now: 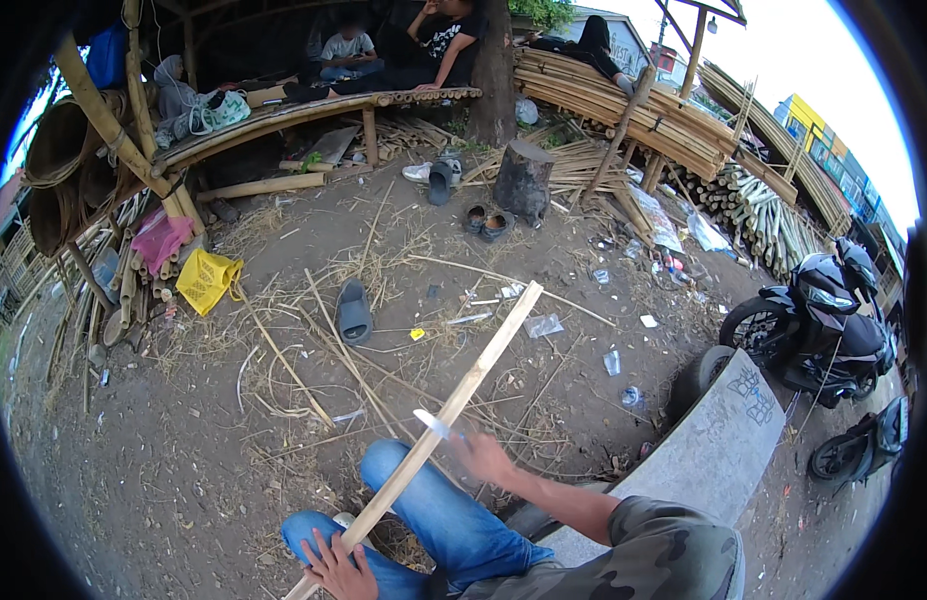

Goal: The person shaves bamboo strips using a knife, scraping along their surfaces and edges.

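Observation:
A long, pale bamboo slat (473,378) slants across my bent knees, its far end raised over the ground. My left hand (345,572) lies over the slat's near end, fingers spread across it and holding it against my leg. In my right hand (480,457) is a knife (430,422). The blade rests against or just above the slat near my right knee, and the fist, slightly blurred, hides the handle.
A grey board (723,440) on a tyre lies to my right, with parked motorcycles (828,310) beyond. Ahead are a slipper (354,312), a tree stump (524,182), bamboo scraps and litter. People sit on a bamboo platform (313,122) at the back; stacked bamboo (623,100) stands far right.

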